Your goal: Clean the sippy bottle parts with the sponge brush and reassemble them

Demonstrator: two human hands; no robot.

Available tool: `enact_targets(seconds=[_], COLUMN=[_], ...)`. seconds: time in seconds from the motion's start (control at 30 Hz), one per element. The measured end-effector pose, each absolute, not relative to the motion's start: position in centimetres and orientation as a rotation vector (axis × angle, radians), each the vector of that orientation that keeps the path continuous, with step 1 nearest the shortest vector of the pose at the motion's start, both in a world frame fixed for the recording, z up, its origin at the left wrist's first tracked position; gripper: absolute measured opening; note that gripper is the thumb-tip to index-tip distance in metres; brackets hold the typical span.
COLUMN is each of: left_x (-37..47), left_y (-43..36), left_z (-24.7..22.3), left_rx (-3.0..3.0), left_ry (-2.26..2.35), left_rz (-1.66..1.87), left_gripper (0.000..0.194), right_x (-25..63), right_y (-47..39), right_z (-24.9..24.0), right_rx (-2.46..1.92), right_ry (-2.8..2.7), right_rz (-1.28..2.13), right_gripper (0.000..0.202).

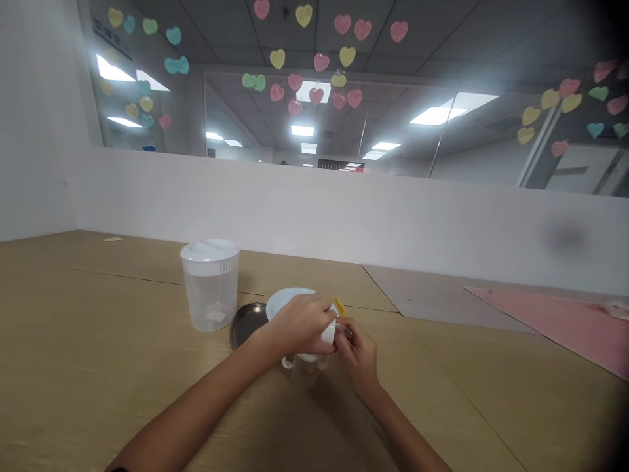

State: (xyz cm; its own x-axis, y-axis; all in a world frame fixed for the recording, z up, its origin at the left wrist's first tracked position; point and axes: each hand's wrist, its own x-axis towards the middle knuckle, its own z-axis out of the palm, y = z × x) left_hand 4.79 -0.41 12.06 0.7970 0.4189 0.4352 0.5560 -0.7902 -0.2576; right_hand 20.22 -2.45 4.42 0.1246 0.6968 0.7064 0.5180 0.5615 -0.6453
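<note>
My left hand (305,322) is closed around a small white object (328,333), mostly covered by the fingers. Against its right side, my right hand (358,357) pinches with bent fingers; a small shiny bit shows at the fingertips, too little to name. Below my left hand stands a clear cup (304,373) with side handles, its upper part partly hidden. Behind the hand lies a white round plate or bowl (282,301). It overlaps a dark round metal tray (246,322). A yellow piece (339,305) sticks out just beyond the fingers.
A translucent plastic bucket (210,288) with a white lid stands to the left on the brown tabletop (122,328). At the right lie a grey sheet (432,298) and a pink mat (565,321). A white wall (295,203) with windows rises behind.
</note>
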Motion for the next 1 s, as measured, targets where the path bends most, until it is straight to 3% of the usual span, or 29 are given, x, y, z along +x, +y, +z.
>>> enact_targets(seconds=[0.37,0.6,0.8,1.0], left_x=[4.0,2.7,0.7,0.5], left_y=[1.2,1.9,4.0,4.5], left_z=[11.5,12.7,12.6,12.1], left_rx=[-2.804,-3.06,-2.631,-2.651], left_ry=[-0.644,-0.729,-1.145,-1.252], left_rz=[-0.784,-0.946,-0.789,-0.506], left_gripper=[0.041,0.039,0.039,0.044], right_x=[19.9,19.7,20.6,21.3], right_y=[-3.0,-3.1,-1.5,0.2], right_z=[4.4,4.9,4.9,2.9], right_rx=[-0.994,-0.845,-1.047,-1.224], right_ry=[-1.414,-1.258,-1.148,-1.345], right_rz=[0.298,0.54,0.457,0.456], right_gripper=[0.026,0.046,0.046,0.045])
